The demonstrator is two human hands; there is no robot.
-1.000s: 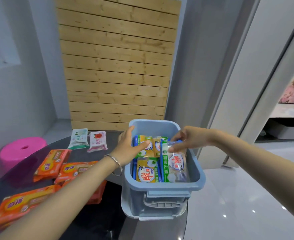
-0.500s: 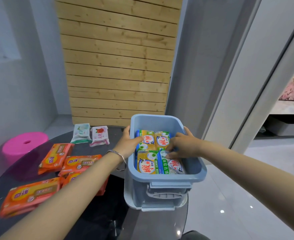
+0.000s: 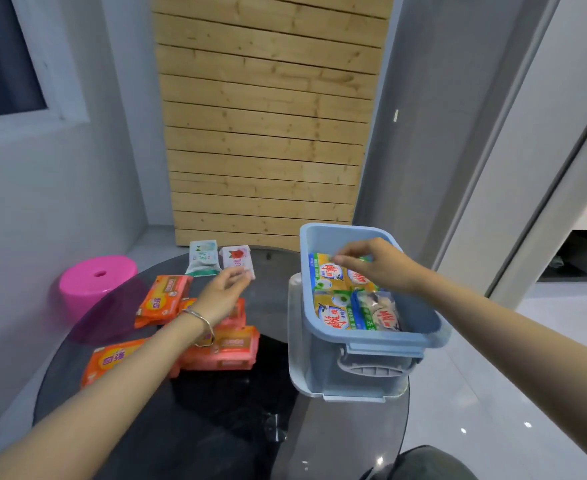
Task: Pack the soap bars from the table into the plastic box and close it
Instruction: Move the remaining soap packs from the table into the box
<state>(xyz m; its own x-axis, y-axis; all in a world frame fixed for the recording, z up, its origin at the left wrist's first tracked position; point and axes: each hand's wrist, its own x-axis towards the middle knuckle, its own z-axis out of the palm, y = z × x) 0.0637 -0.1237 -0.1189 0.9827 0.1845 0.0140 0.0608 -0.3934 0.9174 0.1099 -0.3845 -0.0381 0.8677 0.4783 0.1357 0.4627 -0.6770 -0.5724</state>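
A light blue plastic box (image 3: 371, 341) stands open on the right side of the dark round table (image 3: 222, 410). Several yellow, green and blue soap packs (image 3: 340, 306) lie inside it. My right hand (image 3: 375, 265) hovers over the box's far end, fingers loosely curled, holding nothing. My left hand (image 3: 222, 292) is out over the table with relaxed fingers, just short of a white soap pack with a red rose (image 3: 237, 259). A white and green soap pack (image 3: 202, 256) lies beside that one. Several orange soap packs (image 3: 162, 301) lie under and around my left forearm.
A pink plastic stool (image 3: 94, 282) stands left of the table. A wooden slat panel (image 3: 267, 116) leans against the wall behind. The box sits near the table's right edge, above a glossy white floor (image 3: 510, 393). A clear lid (image 3: 297, 327) appears to be beneath the box.
My left hand left the box rim and swung left over the table toward the white packs. My right hand lifted off the packs in the box and is empty.
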